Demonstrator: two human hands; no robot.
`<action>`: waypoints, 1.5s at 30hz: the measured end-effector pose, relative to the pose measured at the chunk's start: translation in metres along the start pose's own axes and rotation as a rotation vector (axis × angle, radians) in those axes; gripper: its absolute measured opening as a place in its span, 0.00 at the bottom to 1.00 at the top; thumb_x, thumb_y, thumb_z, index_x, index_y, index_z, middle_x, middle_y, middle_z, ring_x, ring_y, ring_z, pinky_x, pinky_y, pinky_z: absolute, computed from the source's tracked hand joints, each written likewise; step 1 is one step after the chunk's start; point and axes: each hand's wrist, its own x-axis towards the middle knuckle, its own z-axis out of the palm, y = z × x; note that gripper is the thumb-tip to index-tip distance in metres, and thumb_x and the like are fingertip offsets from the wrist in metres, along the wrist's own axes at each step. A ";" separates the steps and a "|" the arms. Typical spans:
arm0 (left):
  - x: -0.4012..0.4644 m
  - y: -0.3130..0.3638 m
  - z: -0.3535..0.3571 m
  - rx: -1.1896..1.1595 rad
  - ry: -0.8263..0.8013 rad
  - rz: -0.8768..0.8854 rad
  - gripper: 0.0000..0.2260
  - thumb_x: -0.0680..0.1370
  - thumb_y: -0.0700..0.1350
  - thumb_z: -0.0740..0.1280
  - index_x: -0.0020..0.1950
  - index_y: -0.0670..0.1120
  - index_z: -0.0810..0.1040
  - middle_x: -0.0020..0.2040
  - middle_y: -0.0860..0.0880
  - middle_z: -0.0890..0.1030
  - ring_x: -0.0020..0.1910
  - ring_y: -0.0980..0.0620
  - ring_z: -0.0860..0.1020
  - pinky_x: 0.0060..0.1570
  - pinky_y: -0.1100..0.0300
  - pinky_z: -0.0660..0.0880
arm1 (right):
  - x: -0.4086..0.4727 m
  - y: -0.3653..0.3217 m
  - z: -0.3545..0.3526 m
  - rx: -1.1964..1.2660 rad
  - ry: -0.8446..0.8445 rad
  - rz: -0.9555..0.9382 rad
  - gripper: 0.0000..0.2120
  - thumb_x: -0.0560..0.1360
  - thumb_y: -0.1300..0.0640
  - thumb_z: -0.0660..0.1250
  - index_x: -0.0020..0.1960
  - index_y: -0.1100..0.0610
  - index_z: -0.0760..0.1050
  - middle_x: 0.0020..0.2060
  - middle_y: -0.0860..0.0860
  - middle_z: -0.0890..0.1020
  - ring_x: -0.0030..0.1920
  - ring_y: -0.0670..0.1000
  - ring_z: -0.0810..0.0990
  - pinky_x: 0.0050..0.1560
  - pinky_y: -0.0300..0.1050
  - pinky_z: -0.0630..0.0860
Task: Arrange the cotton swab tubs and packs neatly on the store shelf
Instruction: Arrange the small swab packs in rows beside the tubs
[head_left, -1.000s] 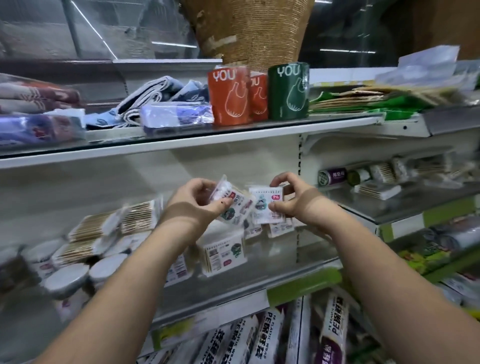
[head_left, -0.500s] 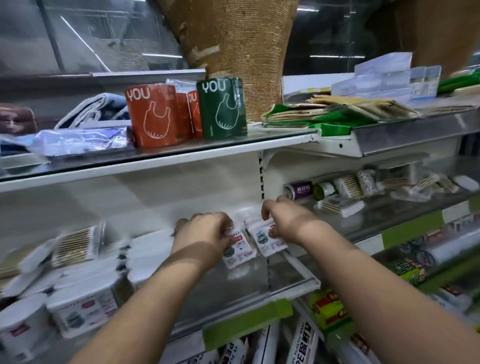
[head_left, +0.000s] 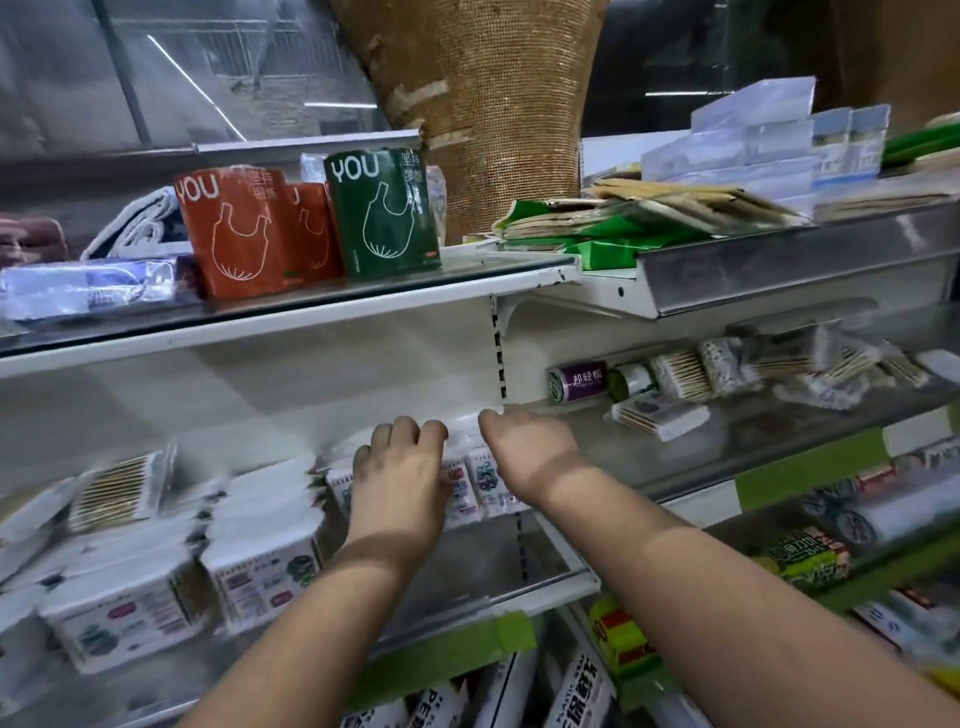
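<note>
Both hands reach to the back of the middle shelf. My left hand curls its fingers over the top of small white cotton swab packs that stand upright against the back wall. My right hand lies on the same packs from the right, its fingers hidden behind them. White swab boxes and clear packs of wooden swabs fill the shelf to the left, partly blurred.
The neighbouring shelf on the right holds a purple tube, swab packs and a flat box. Orange and green YOU bag rolls stand on the shelf above. Bag boxes stand below the green price strip.
Both hands moved the small packs from mid-air down and back onto the shelf, standing them against the rear wall. The view has shifted to the right.
</note>
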 end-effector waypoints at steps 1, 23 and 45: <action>-0.001 0.002 0.000 0.004 0.015 0.011 0.16 0.69 0.43 0.72 0.55 0.49 0.75 0.51 0.47 0.76 0.52 0.43 0.74 0.49 0.51 0.71 | 0.000 -0.001 0.000 0.002 -0.017 -0.011 0.14 0.76 0.66 0.63 0.60 0.57 0.68 0.55 0.57 0.77 0.53 0.58 0.78 0.42 0.47 0.67; -0.011 0.029 0.010 -0.035 -0.265 -0.065 0.06 0.78 0.42 0.61 0.50 0.47 0.78 0.50 0.46 0.78 0.52 0.45 0.77 0.45 0.55 0.70 | -0.004 -0.005 -0.005 -0.055 -0.313 -0.081 0.15 0.80 0.61 0.59 0.64 0.57 0.76 0.66 0.54 0.76 0.66 0.55 0.75 0.60 0.48 0.73; -0.045 -0.174 -0.095 -0.004 -0.078 -0.335 0.12 0.78 0.49 0.62 0.61 0.57 0.78 0.59 0.51 0.77 0.62 0.46 0.71 0.59 0.54 0.69 | 0.042 -0.202 -0.039 0.257 0.031 -0.272 0.13 0.79 0.52 0.60 0.61 0.49 0.77 0.57 0.53 0.78 0.56 0.56 0.76 0.53 0.47 0.73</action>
